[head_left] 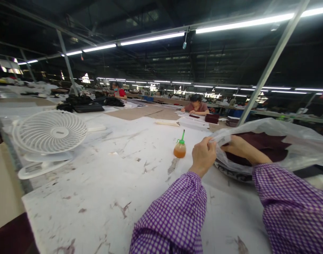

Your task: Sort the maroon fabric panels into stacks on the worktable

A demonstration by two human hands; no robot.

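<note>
A clear plastic bag (pixel 306 141) lies at the right of the table, with dark maroon pieces (pixel 264 143), perhaps leather or fabric, inside it. My left hand (pixel 204 155) is closed on the near left edge of the bag's mouth, the thumb and fingers pinching the film. Beside it, my right hand (pixel 240 147) reaches into the bag's opening, in front of the maroon pieces. Plastic and the hand itself cover the right fingertips, so their grip is hidden. Under the bag shows a dark patterned rim (pixel 234 173).
A small bottle (pixel 179 150) with amber liquid and a green spout stands left of my left hand. A white fan (pixel 51 134) stands at the table's left. Across the white table (pixel 103 197), a co-worker (pixel 197 106) bends over maroon pieces. A metal post (pixel 272 63) rises behind the bag.
</note>
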